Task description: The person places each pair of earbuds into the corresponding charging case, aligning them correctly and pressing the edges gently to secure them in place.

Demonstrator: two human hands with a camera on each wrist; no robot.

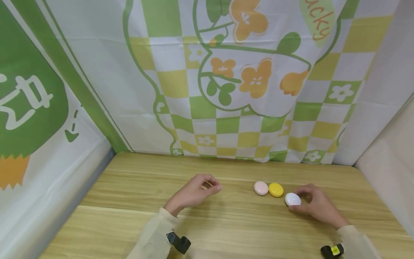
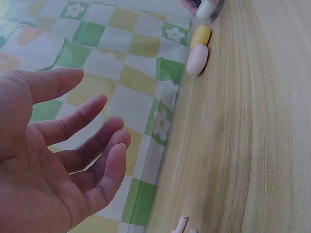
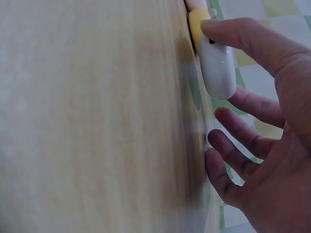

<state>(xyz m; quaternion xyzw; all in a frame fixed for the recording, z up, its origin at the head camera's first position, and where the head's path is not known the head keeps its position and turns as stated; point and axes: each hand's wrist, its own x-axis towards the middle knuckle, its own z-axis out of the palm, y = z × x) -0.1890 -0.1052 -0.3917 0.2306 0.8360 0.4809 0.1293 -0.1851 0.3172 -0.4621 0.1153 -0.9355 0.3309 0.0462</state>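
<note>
My right hand pinches a glossy white round case between thumb and index finger, the other fingers loosely bent. A small dark spot shows on the edge of the white case beside the thumb in the right wrist view. Just left of it, a yellow round case and a pale pink round case lie side by side on the table. My left hand hovers over the table further left, fingers loosely curved and holding nothing.
The wooden table meets a checked, flower-printed cloth hanging along its back edge. At the bottom of the left wrist view, a small pink stemmed piece, like an earbud, is partly cut off. Cloth walls stand at both sides.
</note>
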